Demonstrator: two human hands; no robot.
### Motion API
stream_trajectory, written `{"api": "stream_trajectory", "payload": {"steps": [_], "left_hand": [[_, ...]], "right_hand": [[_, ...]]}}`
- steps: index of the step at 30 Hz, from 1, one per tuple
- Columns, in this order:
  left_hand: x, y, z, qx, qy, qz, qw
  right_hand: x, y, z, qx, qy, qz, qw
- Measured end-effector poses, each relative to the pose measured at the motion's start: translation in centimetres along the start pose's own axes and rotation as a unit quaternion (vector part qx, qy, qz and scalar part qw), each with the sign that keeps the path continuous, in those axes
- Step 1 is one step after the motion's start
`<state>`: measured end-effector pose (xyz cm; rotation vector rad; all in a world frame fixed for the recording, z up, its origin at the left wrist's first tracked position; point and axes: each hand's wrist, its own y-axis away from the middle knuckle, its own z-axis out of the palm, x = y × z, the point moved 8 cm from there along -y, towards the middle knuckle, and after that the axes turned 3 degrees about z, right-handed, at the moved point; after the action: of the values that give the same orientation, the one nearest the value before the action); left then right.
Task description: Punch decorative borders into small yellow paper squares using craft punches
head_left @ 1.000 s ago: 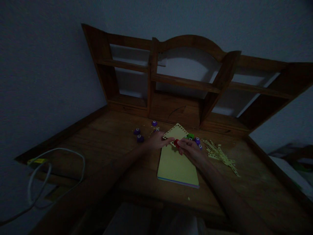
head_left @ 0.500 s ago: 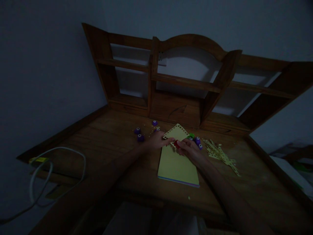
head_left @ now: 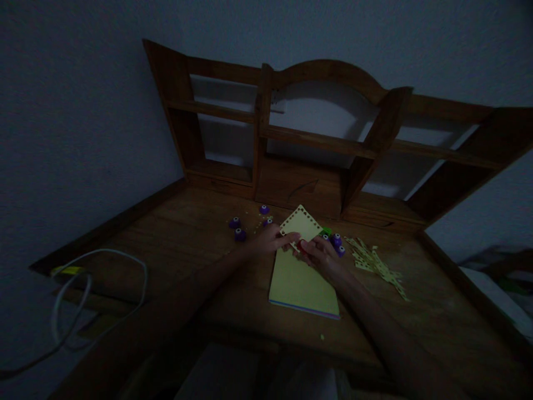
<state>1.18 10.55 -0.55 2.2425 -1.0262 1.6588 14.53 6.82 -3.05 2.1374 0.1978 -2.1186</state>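
Observation:
A yellow sheet of paper (head_left: pixel 303 225) with rows of punched holes along its edges is tilted above the paper stack. My left hand (head_left: pixel 268 240) grips its left side between thumb and fingers. In my right hand (head_left: pixel 325 255) is a small red craft paper punch (head_left: pixel 301 245), set at the sheet's near edge; the fingers partly cover it. Beneath both hands lies a stack of yellow paper (head_left: pixel 303 286), with blue and purple sheets showing at its bottom edge.
Purple punches (head_left: pixel 240 234) and tiny paper bits sit left of the hands. More purple punches (head_left: pixel 337 240) and a green one (head_left: pixel 327 230) lie to the right, beside perforated yellow strips (head_left: pixel 377 264). A wooden shelf (head_left: pixel 300 166) stands behind; a white cable (head_left: pixel 112 251) loops at left.
The yellow sheet has tilted up slightly, its far corner higher. My right hand and the red punch have shifted slightly; both hands keep their hold.

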Motion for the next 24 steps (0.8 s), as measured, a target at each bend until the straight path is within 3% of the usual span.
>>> {"api": "stream_trajectory", "payload": {"steps": [4,9,15,20,24], "left_hand": [[-0.1,0.3,0.6,0.021,0.113,-0.052,0.992],[2.2,0.7,3.5,-0.051,0.241,-0.04,0.968],[4.0,0.5,3.4,-0.004,0.23,0.011,0.973],[3.7,0.6,3.2,0.017,0.238,-0.01,0.971],[3.7,0.5,3.1,0.019,0.231,0.01,0.973]], "right_hand": [[-0.6,0.1,0.0,0.02,-0.019,-0.009,1.0],[-0.8,0.1,-0.1,0.038,-0.03,-0.019,0.999],[-0.8,0.1,-0.1,0.059,-0.001,-0.047,0.997],[-0.9,0.1,0.0,0.058,0.025,-0.068,0.996],[-1.2,0.3,-0.2,0.082,0.041,-0.076,0.993]]}}
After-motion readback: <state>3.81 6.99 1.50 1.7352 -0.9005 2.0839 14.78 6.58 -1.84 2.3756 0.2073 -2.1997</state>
